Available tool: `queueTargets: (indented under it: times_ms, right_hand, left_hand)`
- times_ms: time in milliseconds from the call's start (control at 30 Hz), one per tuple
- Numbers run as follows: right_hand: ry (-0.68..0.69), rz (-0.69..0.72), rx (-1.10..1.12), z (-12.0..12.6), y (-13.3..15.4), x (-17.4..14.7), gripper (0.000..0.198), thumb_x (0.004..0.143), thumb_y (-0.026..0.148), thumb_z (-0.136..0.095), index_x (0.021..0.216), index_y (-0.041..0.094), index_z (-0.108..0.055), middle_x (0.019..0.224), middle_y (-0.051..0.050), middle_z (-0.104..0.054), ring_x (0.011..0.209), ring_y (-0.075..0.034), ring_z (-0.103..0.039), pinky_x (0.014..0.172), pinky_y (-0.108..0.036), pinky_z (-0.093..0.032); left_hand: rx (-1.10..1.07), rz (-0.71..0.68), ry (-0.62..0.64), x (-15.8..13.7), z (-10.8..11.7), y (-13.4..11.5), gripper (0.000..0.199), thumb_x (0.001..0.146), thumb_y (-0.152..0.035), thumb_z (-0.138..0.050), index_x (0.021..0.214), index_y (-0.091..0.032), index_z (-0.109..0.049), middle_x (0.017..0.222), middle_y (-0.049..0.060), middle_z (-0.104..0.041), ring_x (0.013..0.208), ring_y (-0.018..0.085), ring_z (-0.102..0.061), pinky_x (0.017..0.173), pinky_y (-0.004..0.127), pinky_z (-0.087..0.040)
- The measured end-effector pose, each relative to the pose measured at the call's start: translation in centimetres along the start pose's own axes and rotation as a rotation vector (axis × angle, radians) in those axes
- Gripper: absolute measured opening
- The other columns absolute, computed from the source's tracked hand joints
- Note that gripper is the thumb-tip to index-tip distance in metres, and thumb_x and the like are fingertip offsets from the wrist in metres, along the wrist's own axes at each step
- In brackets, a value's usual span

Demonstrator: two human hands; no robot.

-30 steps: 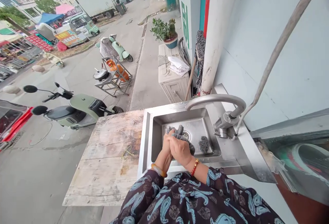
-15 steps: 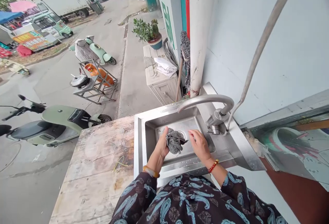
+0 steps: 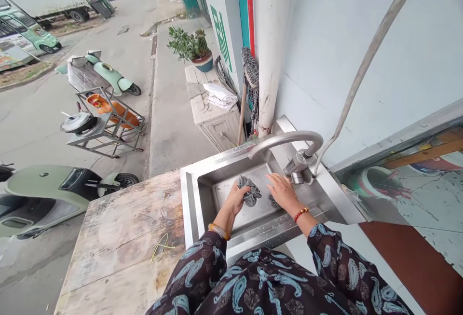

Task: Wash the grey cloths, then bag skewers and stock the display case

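Over the steel sink [image 3: 191, 209], just off the middle of its bowl toward 10 o'clock, a bunched grey cloth [image 3: 251, 193] sits in the left hand [image 3: 236, 199], whose thumb and fingers are closed on its near edge. The hands are apart: the right hand [image 3: 284, 192] lies at 3 o'clock from the cloth, fingers loosely spread and holding nothing that shows. Whether it touches the dark scrubber [image 3: 273, 202] under it is hard to tell from this angle.

The cloth looks soft, limp and light, with some extra weight and a little slipperiness if it is wet; nothing about it seems fragile. It should fold to any grip, so a full-fingered hold round the gathered middle would be surer than a pinch at a loose corner.

As for containers, the sink has the scrubber on its floor, at 4 o'clock from the cloth, with the tap [image 3: 298, 162] at 2 o'clock. Between 11 and 12 o'clock from the sink, a flowerpot [image 3: 204, 62] holds a leafy plant [image 3: 183, 43] and a cactus [image 3: 201, 44]. Farther off at 10 o'clock, a covered pan [image 3: 77, 123] hides its contents, near an orange gas bottle [image 3: 115, 111] lying tilted in a metal stand [image 3: 104, 131].
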State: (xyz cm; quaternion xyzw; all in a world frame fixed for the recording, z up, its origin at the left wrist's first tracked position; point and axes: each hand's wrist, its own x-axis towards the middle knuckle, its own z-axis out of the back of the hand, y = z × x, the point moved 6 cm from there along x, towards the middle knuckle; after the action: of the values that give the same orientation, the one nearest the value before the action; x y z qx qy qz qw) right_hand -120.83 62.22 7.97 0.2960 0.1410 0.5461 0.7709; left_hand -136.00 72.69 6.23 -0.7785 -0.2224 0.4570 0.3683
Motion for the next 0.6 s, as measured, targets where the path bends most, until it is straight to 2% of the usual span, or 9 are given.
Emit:
queueTargets:
  times_ms: [133, 233, 333, 400, 500, 600]
  right_hand:
    - [-0.078, -0.07, 0.237, -0.2, 1.7, -1.1, 0.037, 0.095, 0.027, -0.04, 0.127, 0.022, -0.06, 0.125, -0.011, -0.064, 0.117, -0.026, -0.058, 0.101, -0.046, -0.044]
    - [-0.101, -0.198, 0.486, -1.4, 2.0, -1.0, 0.036, 0.094, 0.033, -0.042, 0.121, 0.021, -0.062, 0.117, -0.012, -0.067, 0.106, -0.024, -0.064, 0.092, -0.041, -0.053]
    - [-0.069, -0.332, 0.673, -2.9, 1.9, -0.1, 0.039, 0.091, 0.04, -0.046, 0.121, 0.022, -0.063, 0.113, -0.011, -0.068, 0.091, -0.023, -0.069, 0.083, -0.041, -0.056]
    - [-0.025, -0.397, 0.768, -3.7, 2.0, 0.6, 0.042, 0.089, 0.042, -0.048, 0.123, 0.023, -0.062, 0.118, -0.011, -0.066, 0.087, -0.023, -0.07, 0.078, -0.04, -0.058]
    - [0.002, -0.479, 0.881, -4.4, 2.4, 1.1, 0.047, 0.085, 0.046, -0.053, 0.125, 0.023, -0.062, 0.131, -0.012, -0.06, 0.097, -0.026, -0.068, 0.074, -0.039, -0.059]
    - [0.01, -0.551, 1.044, -5.1, 3.1, 1.1, 0.053, 0.084, 0.052, -0.055, 0.131, 0.026, -0.058, 0.143, -0.01, -0.05, 0.114, -0.027, -0.061, 0.08, -0.039, -0.059]
  left_hand:
    - [0.028, -0.034, -0.007, 0.9, -0.8, -0.6, 0.033, 0.057, -0.014, -0.072, 0.084, -0.02, -0.054, 0.072, -0.001, -0.063, 0.063, 0.014, -0.059, 0.063, 0.027, -0.045]
    - [0.034, -0.059, -0.023, 1.4, -1.1, -1.2, 0.034, 0.058, -0.014, -0.069, 0.086, -0.021, -0.052, 0.071, -0.003, -0.061, 0.063, 0.013, -0.058, 0.062, 0.026, -0.044]
    - [0.057, -0.084, -0.042, 2.0, -1.2, -1.6, 0.034, 0.059, -0.012, -0.069, 0.088, -0.021, -0.052, 0.073, -0.003, -0.06, 0.064, 0.013, -0.057, 0.063, 0.025, -0.044]
    - [0.071, -0.096, -0.056, 2.4, -1.2, -1.8, 0.034, 0.06, -0.012, -0.069, 0.088, -0.02, -0.052, 0.074, -0.003, -0.06, 0.064, 0.012, -0.056, 0.063, 0.025, -0.043]
    - [0.084, -0.116, -0.073, 2.9, -1.3, -2.2, 0.034, 0.061, -0.012, -0.068, 0.09, -0.02, -0.052, 0.076, -0.002, -0.06, 0.066, 0.012, -0.056, 0.063, 0.025, -0.043]
    - [0.077, -0.127, -0.087, 2.9, -1.4, -2.4, 0.036, 0.061, -0.009, -0.067, 0.093, -0.021, -0.055, 0.078, -0.002, -0.062, 0.069, 0.013, -0.057, 0.066, 0.025, -0.043]
